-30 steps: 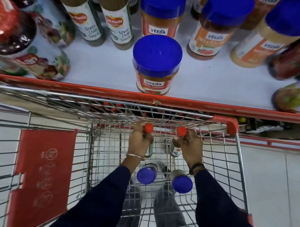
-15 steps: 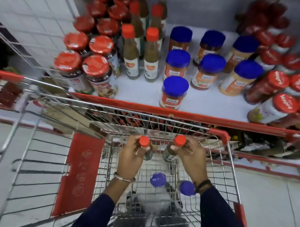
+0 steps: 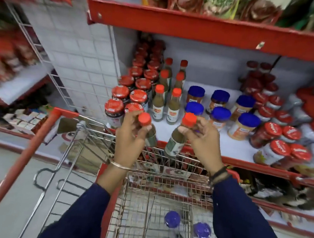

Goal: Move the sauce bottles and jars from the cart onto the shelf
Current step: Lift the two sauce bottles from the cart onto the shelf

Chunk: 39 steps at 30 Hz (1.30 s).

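The shelf ran across the view with its red front edge just beyond the cart, and each hand carried one green sauce bottle above the cart's far rim, short of that edge. The left hand had its fingers closed round the neck of the left bottle under its orange cap; the right hand gripped the right bottle the same way, and both bottles hung tilted. To do the step well, each bottle probably needed righting before it went down, and the bare strip along the front edge, ahead of the row of matching green bottles, looked the natural landing place. Red-lidded jars crowded the left end and blue-lidded jars stood close on the right, so a wide swing could have knocked one. Two blue-lidded jars lay in the cart's bottom, yet to be shelved.
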Motion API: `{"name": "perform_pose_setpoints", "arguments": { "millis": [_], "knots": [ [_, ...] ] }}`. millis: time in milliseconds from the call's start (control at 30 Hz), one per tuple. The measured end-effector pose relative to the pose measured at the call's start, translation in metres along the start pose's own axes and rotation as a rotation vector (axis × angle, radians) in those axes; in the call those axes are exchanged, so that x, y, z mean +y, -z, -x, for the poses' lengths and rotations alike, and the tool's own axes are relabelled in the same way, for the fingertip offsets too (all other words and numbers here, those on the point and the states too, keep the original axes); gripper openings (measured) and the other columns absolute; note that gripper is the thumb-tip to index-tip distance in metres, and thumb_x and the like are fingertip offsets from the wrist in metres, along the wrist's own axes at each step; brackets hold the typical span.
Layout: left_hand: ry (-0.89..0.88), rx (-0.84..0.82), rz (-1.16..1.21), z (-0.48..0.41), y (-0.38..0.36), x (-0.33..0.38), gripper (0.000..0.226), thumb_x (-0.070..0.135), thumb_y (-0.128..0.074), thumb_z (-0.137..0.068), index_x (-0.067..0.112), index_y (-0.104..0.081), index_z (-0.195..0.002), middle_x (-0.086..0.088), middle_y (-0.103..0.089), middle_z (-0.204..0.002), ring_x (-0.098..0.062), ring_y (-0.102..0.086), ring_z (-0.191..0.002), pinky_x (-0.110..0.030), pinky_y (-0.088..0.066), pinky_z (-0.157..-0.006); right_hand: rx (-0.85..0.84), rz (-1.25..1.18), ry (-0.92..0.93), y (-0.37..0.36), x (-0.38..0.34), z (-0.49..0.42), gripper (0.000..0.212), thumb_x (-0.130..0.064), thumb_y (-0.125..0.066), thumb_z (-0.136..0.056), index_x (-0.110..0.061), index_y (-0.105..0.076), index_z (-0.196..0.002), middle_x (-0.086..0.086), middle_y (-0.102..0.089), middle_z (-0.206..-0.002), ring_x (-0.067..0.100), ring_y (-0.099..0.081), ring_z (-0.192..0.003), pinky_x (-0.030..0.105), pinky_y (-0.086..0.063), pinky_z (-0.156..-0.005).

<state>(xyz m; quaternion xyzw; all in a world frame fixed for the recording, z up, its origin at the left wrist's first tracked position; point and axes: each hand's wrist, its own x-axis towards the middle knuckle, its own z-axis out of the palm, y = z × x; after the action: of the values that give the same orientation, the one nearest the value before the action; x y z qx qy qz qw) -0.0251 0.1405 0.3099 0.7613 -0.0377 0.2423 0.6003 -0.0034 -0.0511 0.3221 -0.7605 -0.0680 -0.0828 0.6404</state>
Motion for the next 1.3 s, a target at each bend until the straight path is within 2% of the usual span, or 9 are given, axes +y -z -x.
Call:
{"name": "perform_pose_setpoints", "arguments": {
  "millis": [167, 367, 500, 700, 833, 967, 1067, 1200, 1300],
  "knots": [
    [-0.060, -0.053, -0.084, -0.036, -0.010, -0.008, 0.037, 0.005, -0.065, -0.081, 0.022, -0.048, -0.110, 0.000, -0.063, -0.103, -0.010, -0.062, -0.097, -0.027, -0.051, -0.086, 0.052, 0.074, 0.028, -0.014, 0.006, -0.033, 0.028, -0.015, -0.069, -0.080, -0.020, -0.062, -0.106, 0.000, -0.069, -0.103, 0.011, -0.063, -0.101, 0.025, -0.049, -0.088],
    [-0.031, -0.146, -0.180, -0.057, -0.021, -0.050, 0.038, 0.004, -0.064, -0.080, 0.019, -0.047, -0.110, 0.002, -0.063, -0.096, -0.008, -0.062, -0.091, -0.030, -0.053, -0.082, 0.052, 0.165, -0.006, -0.025, 0.033, -0.053, 0.031, -0.015, -0.067, -0.082, -0.015, -0.059, -0.112, -0.007, -0.063, -0.099, 0.003, -0.058, -0.094, 0.006, -0.041, -0.081],
    [-0.037, -0.180, -0.189, -0.061, -0.026, -0.068, 0.034, 0.015, -0.065, -0.083, 0.019, -0.047, -0.111, 0.003, -0.064, -0.097, 0.002, -0.060, -0.089, -0.014, -0.051, -0.079, 0.007, 0.218, -0.036, -0.030, 0.051, -0.057, 0.033, -0.017, -0.066, -0.083, -0.017, -0.058, -0.115, -0.004, -0.064, -0.102, 0.010, -0.059, -0.098, 0.023, -0.046, -0.088],
    [-0.007, -0.175, -0.241, -0.068, -0.030, -0.074, 0.038, 0.013, -0.065, -0.082, 0.024, -0.047, -0.114, 0.003, -0.066, -0.101, -0.004, -0.062, -0.091, -0.030, -0.055, -0.083, -0.042, 0.266, -0.034, -0.036, 0.066, -0.061, 0.035, -0.024, -0.063, -0.085, -0.020, -0.055, -0.118, 0.000, -0.067, -0.109, 0.012, -0.060, -0.104, 0.035, -0.050, -0.093],
    [-0.013, -0.204, -0.249, -0.065, -0.030, -0.074, 0.042, 0.015, -0.062, -0.085, 0.023, -0.045, -0.123, -0.001, -0.063, -0.114, -0.009, -0.059, -0.102, -0.035, -0.052, -0.092, -0.110, 0.318, 0.003, -0.038, 0.067, -0.060, 0.033, -0.028, -0.061, -0.087, -0.022, -0.052, -0.119, -0.006, -0.064, -0.108, 0.006, -0.059, -0.102, 0.033, -0.051, -0.094],
    [-0.001, -0.185, -0.233, -0.056, -0.029, -0.064, 0.045, 0.013, -0.059, -0.088, 0.015, -0.041, -0.129, -0.008, -0.056, -0.124, -0.015, -0.056, -0.111, -0.040, -0.049, -0.096, -0.125, 0.327, -0.048, -0.033, 0.061, -0.053, 0.045, -0.028, -0.062, -0.087, -0.018, -0.048, -0.128, 0.006, -0.063, -0.123, 0.017, -0.057, -0.115, 0.042, -0.049, -0.099],
    [-0.145, -0.071, -0.216, -0.034, -0.025, -0.050, 0.044, 0.011, -0.059, -0.087, 0.018, -0.042, -0.127, 0.000, -0.050, -0.126, -0.014, -0.048, -0.119, -0.035, -0.043, -0.102, -0.007, 0.457, -0.016, -0.021, 0.055, -0.026, 0.051, -0.042, -0.060, -0.086, -0.025, -0.044, -0.132, 0.000, -0.058, -0.131, 0.017, -0.055, -0.117, 0.037, -0.052, -0.090],
    [-0.215, -0.139, -0.235, 0.019, -0.026, -0.044, 0.039, 0.014, -0.058, -0.087, 0.018, -0.046, -0.124, 0.006, -0.048, -0.123, -0.005, -0.043, -0.122, -0.019, -0.033, -0.105, 0.020, 0.452, 0.046, 0.003, 0.059, 0.034, 0.039, -0.042, -0.058, -0.087, -0.030, -0.050, -0.124, -0.009, -0.060, -0.122, 0.002, -0.057, -0.106, 0.011, -0.043, -0.086],
    [-0.098, -0.281, -0.241, 0.064, -0.038, -0.059, 0.036, 0.018, -0.057, -0.088, 0.017, -0.047, -0.122, 0.005, -0.049, -0.123, 0.003, -0.041, -0.120, -0.011, -0.029, -0.103, -0.086, 0.523, -0.072, 0.022, 0.092, 0.079, 0.039, -0.042, -0.053, -0.089, -0.024, -0.055, -0.123, -0.004, -0.060, -0.124, 0.008, -0.057, -0.108, 0.024, -0.047, -0.089]
  ]
}}
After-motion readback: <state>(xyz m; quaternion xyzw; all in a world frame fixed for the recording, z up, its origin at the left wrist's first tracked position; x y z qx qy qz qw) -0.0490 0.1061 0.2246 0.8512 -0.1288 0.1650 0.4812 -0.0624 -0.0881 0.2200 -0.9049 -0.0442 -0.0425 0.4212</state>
